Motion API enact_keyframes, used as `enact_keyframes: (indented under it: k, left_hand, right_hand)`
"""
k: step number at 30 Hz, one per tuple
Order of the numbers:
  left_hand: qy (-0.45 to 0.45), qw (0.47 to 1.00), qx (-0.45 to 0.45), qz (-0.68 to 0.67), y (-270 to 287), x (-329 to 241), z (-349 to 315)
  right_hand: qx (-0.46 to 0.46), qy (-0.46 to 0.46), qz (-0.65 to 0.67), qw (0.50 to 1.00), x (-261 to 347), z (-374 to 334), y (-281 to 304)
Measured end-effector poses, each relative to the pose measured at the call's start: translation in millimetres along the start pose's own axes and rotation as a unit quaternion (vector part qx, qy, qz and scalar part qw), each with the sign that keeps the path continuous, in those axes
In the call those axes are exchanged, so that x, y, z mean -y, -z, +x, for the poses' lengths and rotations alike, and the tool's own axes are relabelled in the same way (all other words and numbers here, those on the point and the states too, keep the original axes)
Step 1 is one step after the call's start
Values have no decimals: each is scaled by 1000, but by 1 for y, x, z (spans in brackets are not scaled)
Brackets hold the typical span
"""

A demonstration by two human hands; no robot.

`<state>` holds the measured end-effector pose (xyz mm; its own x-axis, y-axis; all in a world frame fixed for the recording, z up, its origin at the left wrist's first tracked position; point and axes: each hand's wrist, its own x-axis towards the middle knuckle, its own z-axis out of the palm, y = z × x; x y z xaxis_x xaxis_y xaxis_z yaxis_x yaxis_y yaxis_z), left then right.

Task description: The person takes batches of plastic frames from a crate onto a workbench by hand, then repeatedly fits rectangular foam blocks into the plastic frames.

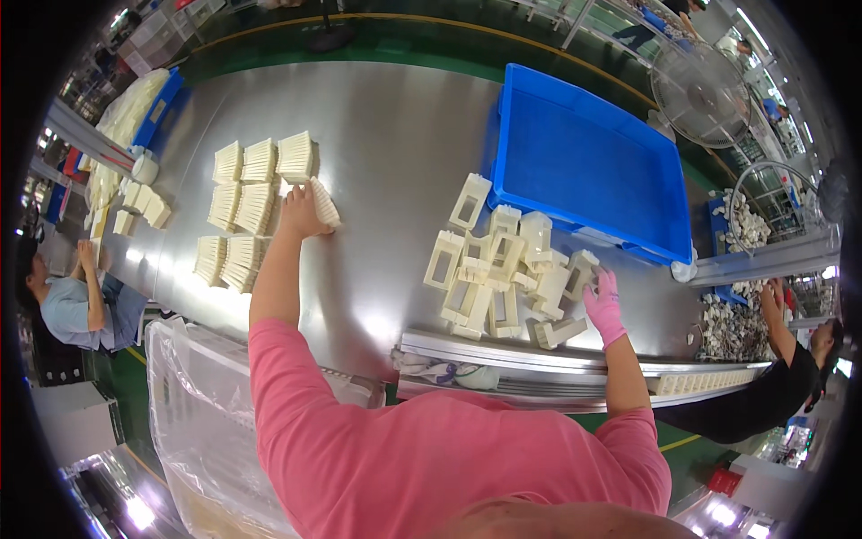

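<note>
My bare left hand point(303, 212) is closed on a ribbed cream plastic part point(324, 203), at the right end of the middle row. Around it, several matching ribbed parts point(255, 208) lie in rows on the metal table point(386, 135). My right hand point(604, 305) wears a pink glove, its fingers apart beside a cream rectangular plastic frame point(581, 273). They seem to touch its edge. To the left of that hand is a loose pile of cream frames point(505, 256), some lying over others.
A large blue tray point(584, 144) stands behind the pile. A metal rail point(503, 350) runs along the near edge, and a plastic-lined clear bin point(202, 386) sits at front left. Co-workers point(76, 292) point(777, 386) are at both sides; a fan point(700, 94) stands far right.
</note>
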<state>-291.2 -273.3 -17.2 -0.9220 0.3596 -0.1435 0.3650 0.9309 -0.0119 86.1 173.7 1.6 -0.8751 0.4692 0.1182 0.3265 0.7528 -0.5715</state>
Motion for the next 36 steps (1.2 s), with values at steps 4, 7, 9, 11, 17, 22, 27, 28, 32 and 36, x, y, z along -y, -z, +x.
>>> enact_keyframes:
  k: [4, 7, 9, 11, 17, 22, 27, 28, 32, 36]
  left_hand:
    - [-42, 985, -137, -97, -21, -31, -22]
    - [-29, 987, -109, -111, -17, -57, -38]
    - [-26, 988, -104, -113, -15, -70, -51]
    - [1, 987, -65, -147, -11, -80, -54]
    - [-66, 856, -29, -513, 45, -165, -66]
    - [-134, 876, -4, -464, 68, -304, -124]
    - [-253, 758, 162, -578, 39, -466, -171]
    - [-196, 787, 132, -569, 67, -491, -201]
    - [-232, 568, 253, -748, 1, -552, -202]
    - [-303, 817, 319, -372, 7, -548, -186]
  right_hand:
    - [28, -44, 21, 998, -11, -2, -1]
    - [62, -12, 37, 997, 0, -2, 1]
    - [65, 2, 38, 997, -5, -4, 2]
    - [76, 3, 42, 996, 1, -6, 7]
    - [0, 7, 198, 980, -9, -4, 7]
    - [86, -17, 341, 936, 28, -7, 64]
    - [55, 10, 314, 948, 9, -22, 109]
    - [-23, 47, 198, 979, -17, -22, 107]
    - [25, -75, 40, 996, -55, -20, 108]
    - [154, -163, -104, 969, -84, -11, 86]
